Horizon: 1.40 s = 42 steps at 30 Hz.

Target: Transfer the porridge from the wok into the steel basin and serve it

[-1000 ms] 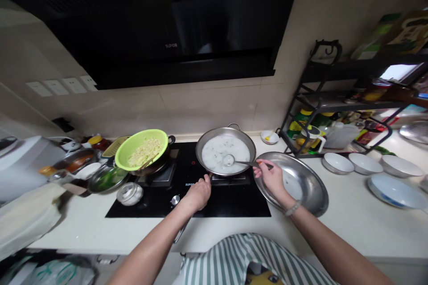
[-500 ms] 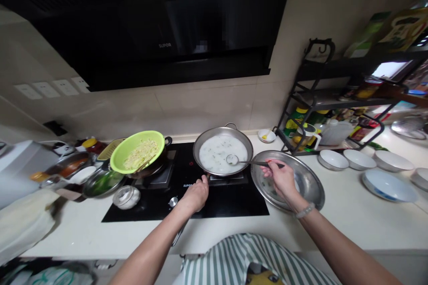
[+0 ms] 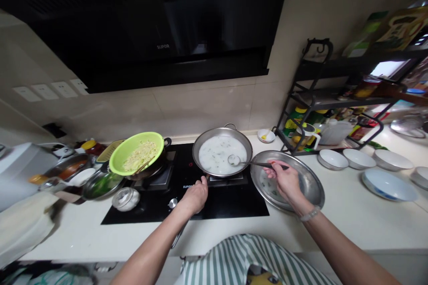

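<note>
A wide metal pan [image 3: 197,140] stands on the right burner, holding white liquid [image 3: 219,149] with small green flecks. My left hand [image 3: 196,195] is closed round the pan's handle, most of which it hides. In my right hand [image 3: 284,180] is the dark handle of a ladle [image 3: 247,163]; its small round bowl lies at the liquid's surface near the pan's right side. Beneath the right hand a large steel basin [image 3: 314,182] sits on the counter, with some pale liquid and green bits inside, partly hidden by that hand.
A green colander [image 3: 115,156] of bean sprouts rests on a pot on the left burner. Nearby are a glass jar [image 3: 126,199] and a pan with greens [image 3: 103,185]. A black rack [image 3: 314,98] and several white bowls [image 3: 332,159] stand at right; the range hood [image 3: 160,67] hangs above.
The ladle's bowl has shifted slightly right in the pan, and my right hand has moved slightly right and down with it. My left hand stays on the pan handle.
</note>
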Tool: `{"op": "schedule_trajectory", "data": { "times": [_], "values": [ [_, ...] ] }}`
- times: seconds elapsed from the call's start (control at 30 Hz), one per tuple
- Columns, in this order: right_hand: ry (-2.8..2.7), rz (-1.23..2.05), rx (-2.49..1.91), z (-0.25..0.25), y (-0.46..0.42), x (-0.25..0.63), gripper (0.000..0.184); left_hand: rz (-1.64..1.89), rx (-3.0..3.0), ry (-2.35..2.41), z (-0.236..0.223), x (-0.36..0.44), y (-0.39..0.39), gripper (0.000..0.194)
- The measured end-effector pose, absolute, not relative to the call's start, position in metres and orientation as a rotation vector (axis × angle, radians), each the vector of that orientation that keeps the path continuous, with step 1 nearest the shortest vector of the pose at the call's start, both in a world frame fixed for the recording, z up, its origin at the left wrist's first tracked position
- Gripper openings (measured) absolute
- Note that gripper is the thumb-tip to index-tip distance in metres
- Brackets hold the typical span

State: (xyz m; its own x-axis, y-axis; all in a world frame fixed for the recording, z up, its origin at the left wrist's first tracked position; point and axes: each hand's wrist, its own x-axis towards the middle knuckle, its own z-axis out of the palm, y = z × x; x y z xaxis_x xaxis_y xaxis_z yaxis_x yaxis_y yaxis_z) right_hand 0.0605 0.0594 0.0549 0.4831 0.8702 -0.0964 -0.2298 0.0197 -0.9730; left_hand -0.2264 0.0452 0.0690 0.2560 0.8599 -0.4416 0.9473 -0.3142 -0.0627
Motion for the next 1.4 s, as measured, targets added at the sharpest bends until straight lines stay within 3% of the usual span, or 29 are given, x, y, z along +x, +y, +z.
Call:
{"op": "schedule_trajectory", "data": {
  "times": [0.4,0.63,0.77,0.9,1.07,1.27,1.4],
  "values": [
    [-0.578,0.827,-1.237,0.078,0.031,0.126,0.015,-0.59,2.365,1.659,0.06,-0.232,0.047,0.078],
    [-0.49,0.625,-1.396,0.049,0.003,0.165,0.021,-0.591,2.366,1.677,0.06,-0.232,0.046,0.077],
    [-0.769,0.497,-1.601,0.02,-0.016,0.177,0.024,-0.605,2.356,1.678,0.061,-0.23,0.045,0.079],
    [-1.375,0.305,-1.538,-0.003,-0.033,0.187,0.024,-0.581,2.368,1.678,0.059,-0.231,0.046,0.078],
    [-1.675,0.025,-1.377,0.011,-0.037,0.177,0.018,-0.586,2.377,1.678,0.057,-0.232,0.047,0.078],
    [-1.192,0.226,-1.321,0.06,-0.005,0.125,0.021,-0.605,2.366,1.682,0.062,-0.23,0.046,0.078],
    [-1.397,0.338,-1.299,0.067,0.028,0.093,0.022,-0.6,2.366,1.688,0.063,-0.229,0.045,0.075]
  ]
}}
